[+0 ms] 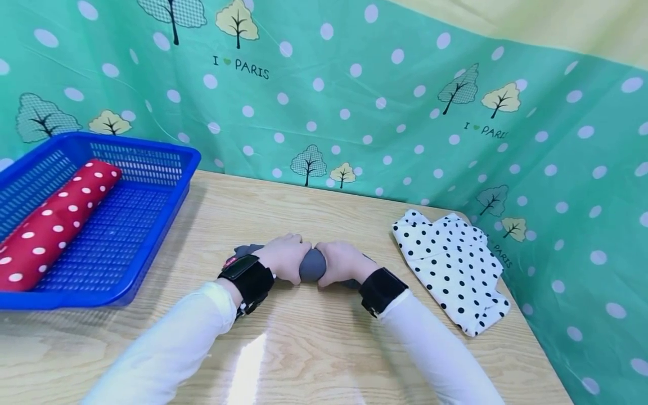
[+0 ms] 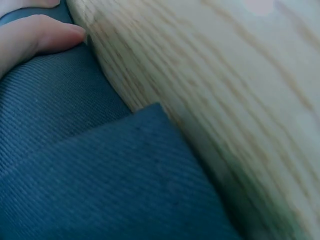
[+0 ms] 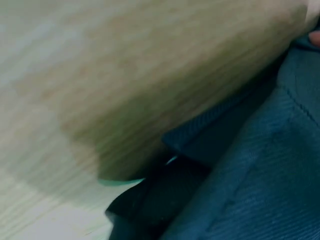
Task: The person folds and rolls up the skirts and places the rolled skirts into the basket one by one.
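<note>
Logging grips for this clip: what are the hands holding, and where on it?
Both hands grip a rolled grey cloth on the table: the left hand its left part, the right hand its right.

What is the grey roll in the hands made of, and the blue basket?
The grey roll looks like woven cloth: the left wrist view shows fine diagonal ribs and a matte surface. The blue basket seems to be moulded plastic, with glossy rims and a mesh of small holes in its walls and floor.

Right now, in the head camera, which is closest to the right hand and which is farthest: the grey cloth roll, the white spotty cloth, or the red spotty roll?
1. Grey cloth roll: in the right hand's grip.
2. White spotty cloth: just right of it.
3. Red spotty roll: far left, in the blue basket.
</note>
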Tool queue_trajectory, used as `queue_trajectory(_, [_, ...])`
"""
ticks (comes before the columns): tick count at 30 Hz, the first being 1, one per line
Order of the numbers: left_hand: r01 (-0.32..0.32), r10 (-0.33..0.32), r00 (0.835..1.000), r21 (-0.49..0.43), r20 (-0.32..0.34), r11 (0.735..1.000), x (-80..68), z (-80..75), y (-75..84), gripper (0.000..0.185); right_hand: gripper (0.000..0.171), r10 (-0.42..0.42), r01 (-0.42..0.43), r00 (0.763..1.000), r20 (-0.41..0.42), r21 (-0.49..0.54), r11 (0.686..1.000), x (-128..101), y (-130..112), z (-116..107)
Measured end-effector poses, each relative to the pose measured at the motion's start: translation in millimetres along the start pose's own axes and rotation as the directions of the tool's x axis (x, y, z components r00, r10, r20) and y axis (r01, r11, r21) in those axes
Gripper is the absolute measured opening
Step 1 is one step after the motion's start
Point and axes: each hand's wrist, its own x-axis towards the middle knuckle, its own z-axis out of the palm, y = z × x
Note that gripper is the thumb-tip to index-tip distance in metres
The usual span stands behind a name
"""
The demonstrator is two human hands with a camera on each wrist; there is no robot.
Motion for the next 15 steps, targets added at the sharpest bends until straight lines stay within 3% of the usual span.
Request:
queue_trajectory(9, [-0.018,0.017,0.999,-0.036,-0.028,0.999,-1.5,3.8,-1.0,0.049,0.048,0.016,-0.017,0.998,0.063,0.022,1.0,4.8,-1.3,-4.1])
queue_trajectory(15, [-0.045,0.046,0.993,0.01,-0.109,0.999,-4.3,7.9,2.9,0.051,0.041,0.04,-0.051,0.992,0.122,0.087,0.995,8.8,1.9,-7.2])
